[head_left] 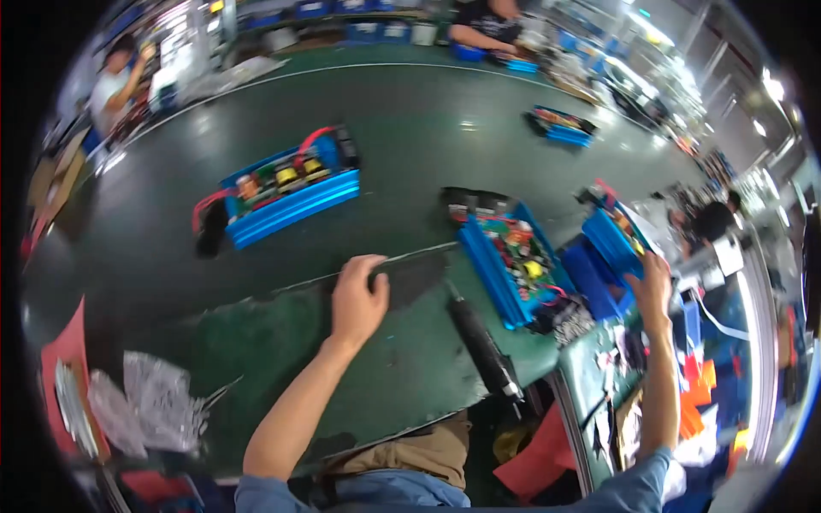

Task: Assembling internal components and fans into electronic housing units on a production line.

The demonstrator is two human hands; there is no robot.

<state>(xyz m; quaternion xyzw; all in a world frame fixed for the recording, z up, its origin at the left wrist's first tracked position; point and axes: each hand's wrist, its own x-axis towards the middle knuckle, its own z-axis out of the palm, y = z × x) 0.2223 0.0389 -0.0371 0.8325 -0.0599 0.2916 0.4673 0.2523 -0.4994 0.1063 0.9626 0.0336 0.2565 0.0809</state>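
My left hand (359,295) hovers over the near part of the green bench, thumb and fingers apart with nothing between them. Out to the right, my right hand (655,286) grips the near end of a blue metal housing (611,237) with circuit parts inside. That housing sits tilted above a dark blue bin (590,275). Between my hands, another open blue housing (500,272) shows a green circuit board, a yellow part and a black end piece. A black electric screwdriver (481,342) lies beside it, nearer to me.
A third blue housing (292,201) with red wires stands farther left, and one more (564,126) lies far right. Clear plastic bags (158,402) lie at the near left. Co-workers (489,26) sit across the bench. Orange pieces (699,393) lie at my right.
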